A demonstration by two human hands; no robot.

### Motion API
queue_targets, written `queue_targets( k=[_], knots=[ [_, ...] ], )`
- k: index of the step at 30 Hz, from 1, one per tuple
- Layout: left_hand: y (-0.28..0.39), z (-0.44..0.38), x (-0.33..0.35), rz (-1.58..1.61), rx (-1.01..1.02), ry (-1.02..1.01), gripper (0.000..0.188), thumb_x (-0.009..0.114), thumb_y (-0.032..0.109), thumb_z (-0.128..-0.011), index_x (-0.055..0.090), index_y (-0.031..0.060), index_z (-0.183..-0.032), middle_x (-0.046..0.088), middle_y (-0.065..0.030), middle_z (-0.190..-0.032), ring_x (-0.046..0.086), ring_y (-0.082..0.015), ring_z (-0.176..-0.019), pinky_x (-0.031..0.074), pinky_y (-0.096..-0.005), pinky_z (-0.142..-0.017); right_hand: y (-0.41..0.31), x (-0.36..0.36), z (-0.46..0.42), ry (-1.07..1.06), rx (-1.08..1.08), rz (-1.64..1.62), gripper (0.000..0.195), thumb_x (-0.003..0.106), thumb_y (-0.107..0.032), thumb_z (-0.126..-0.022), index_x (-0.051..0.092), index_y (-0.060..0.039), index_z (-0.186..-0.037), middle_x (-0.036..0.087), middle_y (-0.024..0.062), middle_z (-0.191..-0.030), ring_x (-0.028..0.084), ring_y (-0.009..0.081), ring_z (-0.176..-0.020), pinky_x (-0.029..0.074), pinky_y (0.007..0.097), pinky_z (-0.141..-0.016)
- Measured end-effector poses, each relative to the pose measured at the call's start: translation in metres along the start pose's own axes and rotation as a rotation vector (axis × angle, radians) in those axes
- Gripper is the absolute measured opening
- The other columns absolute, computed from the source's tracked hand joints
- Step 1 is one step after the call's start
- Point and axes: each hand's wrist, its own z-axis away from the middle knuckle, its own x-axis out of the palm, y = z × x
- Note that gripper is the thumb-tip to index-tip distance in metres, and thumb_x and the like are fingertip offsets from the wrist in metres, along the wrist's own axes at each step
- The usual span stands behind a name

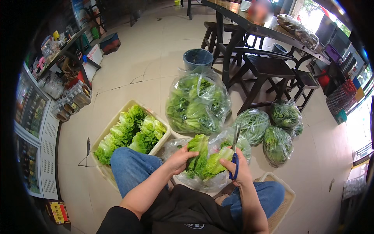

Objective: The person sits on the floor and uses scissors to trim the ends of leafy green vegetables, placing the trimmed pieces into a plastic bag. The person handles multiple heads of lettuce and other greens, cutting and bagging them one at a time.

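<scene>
Between my knees, my left hand (178, 160) grips a green lettuce leaf (199, 152) by its side. My right hand (240, 169) holds a paler lettuce leaf (217, 162) under the thumb, along with blue-handled scissors (235, 158) whose blades point away from me. The two leaves touch at their lower ends; whether they are joined cannot be seen. Below them lies a clear plastic bag (201, 183) on the floor. To the left, a cream plastic basket (163, 124) contains several lettuce heads (117, 133). A large clear bag of leafy greens (198, 102) stands straight ahead.
Several bagged bundles of greens (277, 144) sit at the right. Behind the large bag is a dark bucket (198, 58), near wooden stools (268, 67) and a table (233, 11). Another cream basket (285, 199) is beside my right knee. A glass-door fridge (32, 102) lines the left.
</scene>
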Motion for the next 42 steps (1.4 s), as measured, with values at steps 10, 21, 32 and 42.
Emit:
queue_targets(
  k=[10, 21, 32, 42],
  knots=[
    [-0.005, -0.001, 0.009, 0.064, -0.199, 0.036, 0.045, 0.056, 0.013, -0.095, 0.041, 0.0093, -0.138, 0.054, -0.0084, -0.13, 0.056, -0.0213, -0.116, 0.048, -0.038, -0.096, 0.01, 0.004, -0.007, -0.051, 0.172, -0.076, 0.046, 0.075, -0.007, -0.079, 0.052, -0.0001, -0.119, 0.061, 0.0036, -0.095, 0.056, 0.0104, -0.083, 0.047, 0.026, -0.071],
    [-0.027, -0.009, -0.015, 0.295, -0.515, -0.198, 0.034, 0.041, 0.021, -0.101, 0.051, -0.003, -0.122, 0.065, -0.0148, -0.112, 0.068, -0.0199, -0.094, 0.06, -0.032, -0.075, 0.071, -0.007, -0.034, 0.092, 0.045, 0.524, 0.042, 0.078, -0.029, -0.076, 0.058, -0.0022, -0.103, 0.063, 0.0087, -0.076, 0.06, 0.0172, -0.07, 0.047, 0.0319, -0.066],
    [-0.024, 0.001, 0.005, 0.044, -0.413, -0.151, 0.048, 0.061, 0.033, -0.095, 0.045, 0.0042, -0.13, 0.062, -0.0098, -0.118, 0.065, -0.0199, -0.101, 0.055, -0.0339, -0.085, 0.078, -0.002, -0.033, 0.037, 0.085, 0.333, 0.043, 0.079, -0.02, -0.077, 0.058, 0.0, -0.109, 0.065, 0.0051, -0.08, 0.057, 0.01, -0.067, 0.045, 0.0254, -0.06],
    [-0.018, 0.012, 0.01, -0.203, -0.19, -0.156, 0.073, 0.075, 0.013, -0.082, 0.033, 0.0097, -0.142, 0.055, -0.0046, -0.124, 0.055, -0.0168, -0.113, 0.046, -0.0345, -0.096, 0.063, 0.009, -0.027, -0.005, -0.028, 0.286, 0.047, 0.079, -0.014, -0.079, 0.052, -0.0009, -0.115, 0.063, 0.0022, -0.08, 0.051, 0.0057, -0.064, 0.041, 0.0222, -0.056]
  ],
)
